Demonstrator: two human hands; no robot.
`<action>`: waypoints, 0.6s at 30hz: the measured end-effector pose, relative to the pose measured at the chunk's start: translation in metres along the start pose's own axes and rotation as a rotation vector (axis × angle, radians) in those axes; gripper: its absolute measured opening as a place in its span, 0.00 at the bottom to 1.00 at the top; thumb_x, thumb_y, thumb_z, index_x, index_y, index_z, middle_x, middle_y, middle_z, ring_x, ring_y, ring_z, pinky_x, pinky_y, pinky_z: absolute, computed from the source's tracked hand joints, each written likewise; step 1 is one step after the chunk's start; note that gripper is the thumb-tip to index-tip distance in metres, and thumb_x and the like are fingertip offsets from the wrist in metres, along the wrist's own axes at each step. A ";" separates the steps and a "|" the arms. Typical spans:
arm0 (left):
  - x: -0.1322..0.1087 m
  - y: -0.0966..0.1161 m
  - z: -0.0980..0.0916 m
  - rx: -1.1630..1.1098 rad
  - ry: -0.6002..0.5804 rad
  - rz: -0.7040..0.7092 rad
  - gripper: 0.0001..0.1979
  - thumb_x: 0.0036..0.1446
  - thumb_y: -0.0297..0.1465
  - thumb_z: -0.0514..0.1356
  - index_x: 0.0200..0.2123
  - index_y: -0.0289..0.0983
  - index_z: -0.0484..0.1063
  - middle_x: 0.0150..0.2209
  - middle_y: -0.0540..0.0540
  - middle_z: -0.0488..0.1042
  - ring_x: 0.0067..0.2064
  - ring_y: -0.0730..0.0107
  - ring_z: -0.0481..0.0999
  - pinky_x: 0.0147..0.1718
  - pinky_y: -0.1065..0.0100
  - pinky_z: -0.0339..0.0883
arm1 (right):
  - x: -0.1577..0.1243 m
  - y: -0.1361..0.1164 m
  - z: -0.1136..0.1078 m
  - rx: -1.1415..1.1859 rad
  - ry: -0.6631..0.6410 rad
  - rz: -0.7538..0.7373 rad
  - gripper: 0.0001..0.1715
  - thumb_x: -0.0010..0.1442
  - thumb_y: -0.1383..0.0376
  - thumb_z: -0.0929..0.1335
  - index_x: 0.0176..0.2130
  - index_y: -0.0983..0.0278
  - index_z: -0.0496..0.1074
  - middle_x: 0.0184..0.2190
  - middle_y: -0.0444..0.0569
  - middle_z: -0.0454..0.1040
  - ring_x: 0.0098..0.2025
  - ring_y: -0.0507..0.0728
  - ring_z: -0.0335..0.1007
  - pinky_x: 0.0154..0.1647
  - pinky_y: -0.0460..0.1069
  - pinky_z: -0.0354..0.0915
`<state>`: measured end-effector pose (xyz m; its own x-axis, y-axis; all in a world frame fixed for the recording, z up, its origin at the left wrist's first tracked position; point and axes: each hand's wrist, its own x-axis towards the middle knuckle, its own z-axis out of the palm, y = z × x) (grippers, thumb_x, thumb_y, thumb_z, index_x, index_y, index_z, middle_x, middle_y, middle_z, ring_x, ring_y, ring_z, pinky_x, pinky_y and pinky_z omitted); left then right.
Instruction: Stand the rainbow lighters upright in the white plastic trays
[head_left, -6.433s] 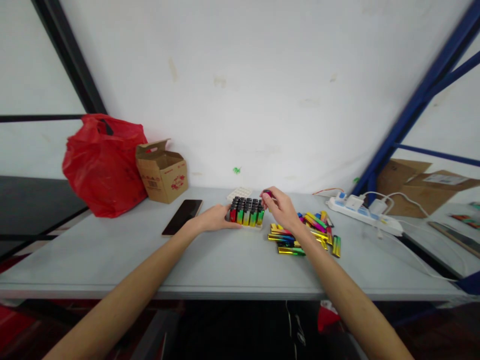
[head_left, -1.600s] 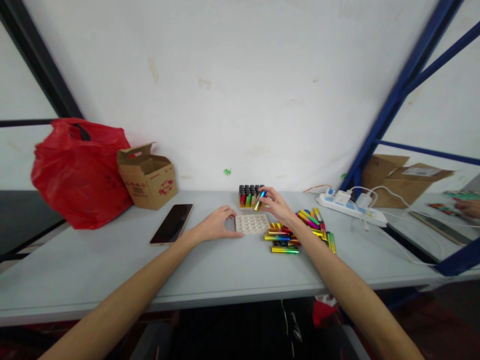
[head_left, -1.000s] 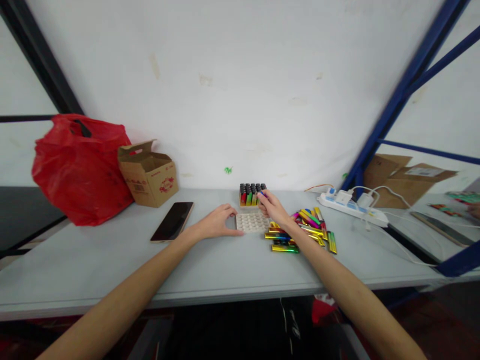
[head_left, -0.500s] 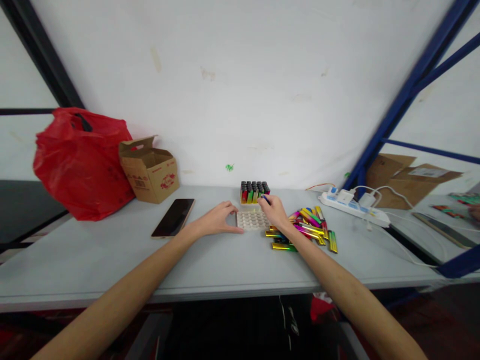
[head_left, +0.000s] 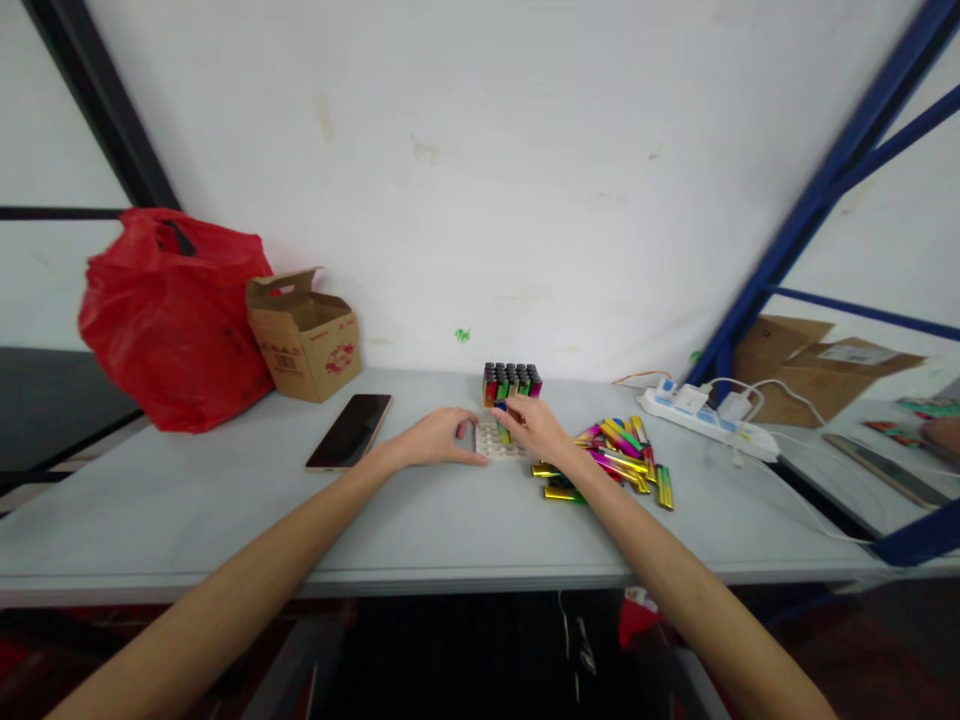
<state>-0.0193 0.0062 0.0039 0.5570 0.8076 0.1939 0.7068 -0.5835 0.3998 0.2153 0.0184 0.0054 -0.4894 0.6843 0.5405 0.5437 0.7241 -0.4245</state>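
A white tray (head_left: 489,440) with rows of round holes lies on the table between my hands. My left hand (head_left: 439,437) spans its left side, thumb at the front corner and fingers at the back corner, gripping it. Between the fingertips of my right hand (head_left: 534,424) is an upright lighter (head_left: 503,427) with a dark blue top and a yellow-green body, low over the tray; whether its base sits in a hole I cannot tell. Behind the tray stands a block of several upright lighters (head_left: 511,382) with black tops. A loose pile of shiny coloured lighters (head_left: 619,450) lies beside my right forearm.
A dark-screened phone (head_left: 349,432) lies left of my left hand. Farther left stand an open cardboard box (head_left: 304,340) and a red plastic bag (head_left: 176,320). A white power strip (head_left: 709,423) with plugs and cables is at the right, near a blue metal frame (head_left: 795,240).
My right hand has moved left and slightly down, bringing the lighter from the tray's back right to over its middle. My left hand stays at the tray's left side.
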 end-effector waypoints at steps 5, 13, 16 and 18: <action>0.000 0.001 -0.001 -0.019 -0.016 -0.011 0.40 0.43 0.62 0.66 0.48 0.36 0.75 0.32 0.49 0.74 0.31 0.65 0.72 0.31 0.67 0.61 | 0.002 0.005 0.002 -0.022 -0.003 0.052 0.26 0.72 0.47 0.59 0.30 0.61 0.65 0.24 0.46 0.70 0.27 0.54 0.63 0.32 0.49 0.55; 0.001 -0.004 0.002 -0.027 -0.015 0.007 0.42 0.43 0.63 0.65 0.51 0.35 0.75 0.32 0.49 0.74 0.32 0.63 0.72 0.32 0.66 0.62 | 0.005 0.009 0.010 0.014 -0.051 0.024 0.23 0.72 0.49 0.59 0.32 0.60 0.65 0.27 0.48 0.73 0.30 0.57 0.68 0.34 0.49 0.57; 0.002 -0.003 0.002 -0.021 -0.017 0.008 0.41 0.43 0.63 0.65 0.50 0.36 0.75 0.32 0.49 0.74 0.31 0.64 0.72 0.31 0.66 0.61 | 0.008 0.009 0.011 0.022 -0.048 0.016 0.23 0.72 0.49 0.59 0.32 0.60 0.64 0.27 0.48 0.73 0.31 0.57 0.69 0.34 0.50 0.57; 0.001 -0.002 0.001 -0.017 -0.019 0.010 0.40 0.44 0.62 0.65 0.49 0.36 0.76 0.32 0.49 0.74 0.31 0.64 0.71 0.30 0.66 0.61 | 0.010 0.009 0.011 0.033 -0.055 0.020 0.22 0.73 0.50 0.59 0.32 0.60 0.64 0.28 0.48 0.74 0.31 0.57 0.69 0.34 0.50 0.58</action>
<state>-0.0197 0.0083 0.0026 0.5721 0.8000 0.1807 0.6940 -0.5896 0.4132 0.2080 0.0327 -0.0015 -0.5159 0.7016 0.4915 0.5315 0.7122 -0.4587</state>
